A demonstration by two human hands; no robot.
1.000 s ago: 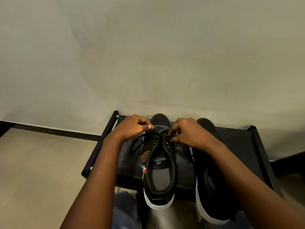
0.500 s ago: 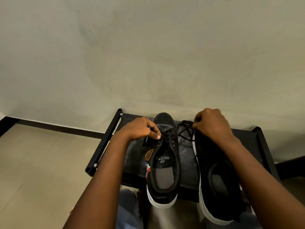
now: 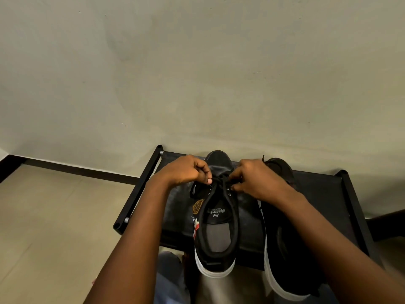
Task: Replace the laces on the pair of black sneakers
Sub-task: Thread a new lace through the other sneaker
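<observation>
1. Black lace [image 3: 215, 182]: I see it crossing the upper eyelets of the left black sneaker [image 3: 215, 229], with a loose loop hanging off that shoe's left side.
2. Left black sneaker: white sole, toe toward the wall, heel overhanging the near edge of the rack; "Sport" is printed on its insole.
3. My left hand [image 3: 186, 171]: fingers curled, pinching the lace at the shoe's left eyelet row.
4. My right hand [image 3: 255, 179]: fingers curled, fingertips pinching the lace at the right eyelet row.
5. Right black sneaker [image 3: 285, 249]: just beside the first, same heading, partly hidden under my right forearm; I cannot tell whether it is laced.
6. Black shoe rack [image 3: 341, 194]: fabric shelf on a tube frame, carrying both shoes, set against a plain wall [image 3: 197, 73].
7. Tiled floor [image 3: 54, 227]: left of the rack.
</observation>
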